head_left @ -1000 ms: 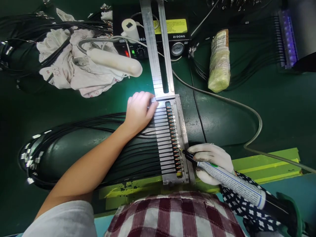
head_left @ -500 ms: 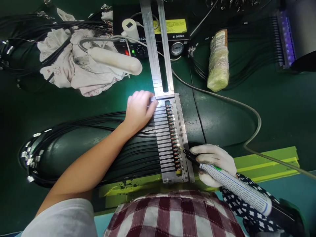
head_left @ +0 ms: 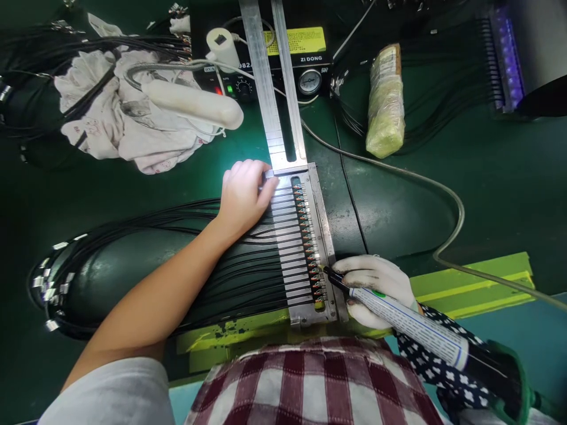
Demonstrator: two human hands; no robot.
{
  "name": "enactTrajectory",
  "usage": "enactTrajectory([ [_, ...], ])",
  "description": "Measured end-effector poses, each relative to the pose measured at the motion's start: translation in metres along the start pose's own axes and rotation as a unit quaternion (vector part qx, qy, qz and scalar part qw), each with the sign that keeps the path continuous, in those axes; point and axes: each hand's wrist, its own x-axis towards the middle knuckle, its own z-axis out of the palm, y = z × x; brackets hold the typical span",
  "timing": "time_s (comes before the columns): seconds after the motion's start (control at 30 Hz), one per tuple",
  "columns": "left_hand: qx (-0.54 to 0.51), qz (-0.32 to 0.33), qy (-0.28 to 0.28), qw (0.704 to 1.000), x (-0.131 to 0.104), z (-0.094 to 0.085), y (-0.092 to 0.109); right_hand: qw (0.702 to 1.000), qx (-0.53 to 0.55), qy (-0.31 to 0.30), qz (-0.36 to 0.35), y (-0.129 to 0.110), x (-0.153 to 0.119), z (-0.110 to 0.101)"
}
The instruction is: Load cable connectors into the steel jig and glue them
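My bare left hand (head_left: 245,193) is closed on the upper left corner of a metal jig (head_left: 295,317), thumb on top. Thin black cables (head_left: 248,271) lie side by side in the jig's slots, their small connectors (head_left: 312,252) lined up in a column by its right rail. My right hand (head_left: 378,283), in a white glove with dirty fingertips, is wrapped around a dispensing syringe (head_left: 410,327) with a white printed label. Its black tip (head_left: 330,273) points left over the lower connectors; whether it touches them I cannot tell.
Behind the jig, a long metal bracket (head_left: 261,77) extends over a black dispenser box (head_left: 310,97) with a gauge. A white lamp (head_left: 195,103) rests over crumpled cloth (head_left: 146,139). A wrapped bundle (head_left: 385,109) and a grey hose (head_left: 447,189) lie right. Coiled cable ends (head_left: 53,283) lie left.
The whole view has shifted slightly, so things appear a little further left and up. Both hands keep their holds; the syringe tip stays over the lower connectors, with little movement along the row.
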Motion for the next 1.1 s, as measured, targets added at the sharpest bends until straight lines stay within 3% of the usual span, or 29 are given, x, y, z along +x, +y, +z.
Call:
enactTrajectory([
  [1.1,-0.002,0.001,0.001,1.0,0.0002,0.0,-0.0004,1.0,0.003,0.008,0.0,0.0005,-0.0061,-0.0015],
])
